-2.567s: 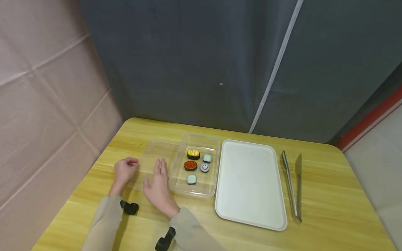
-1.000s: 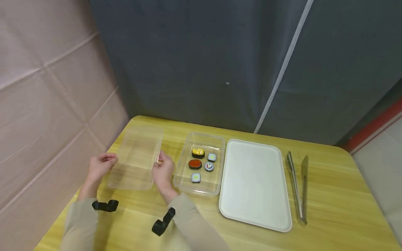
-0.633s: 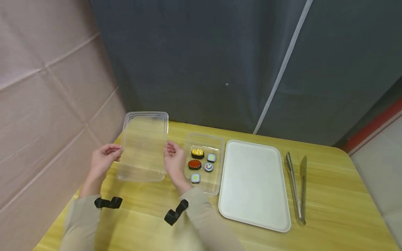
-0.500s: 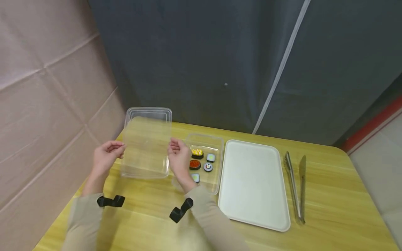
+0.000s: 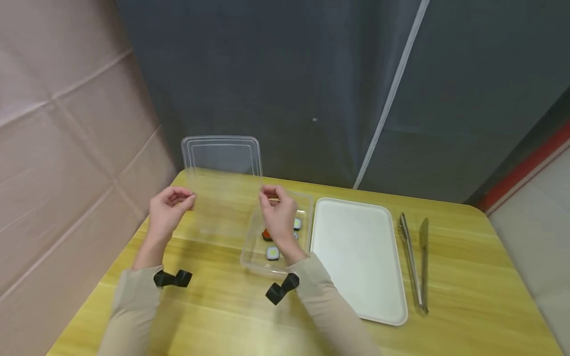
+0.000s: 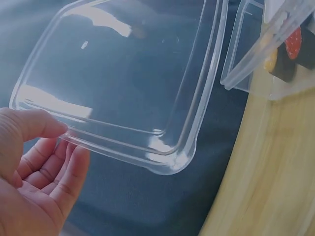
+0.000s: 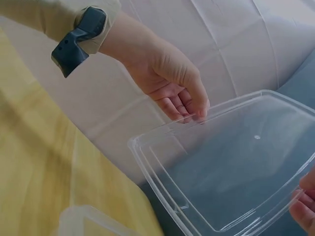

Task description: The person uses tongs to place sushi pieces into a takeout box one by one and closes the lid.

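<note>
My left grip [image 5: 169,206] pinches the left edge of the clear lid [image 5: 221,183], and my right grip [image 5: 277,211] pinches its right edge, so the lid's up in the air over the bench [image 5: 463,277], tilted. Under my right grip sits the clear box [image 5: 256,257] with sushi pieces [image 5: 272,253], then the white tray [image 5: 356,247], then tongs [image 5: 410,264] and a knife [image 5: 423,247].
</note>
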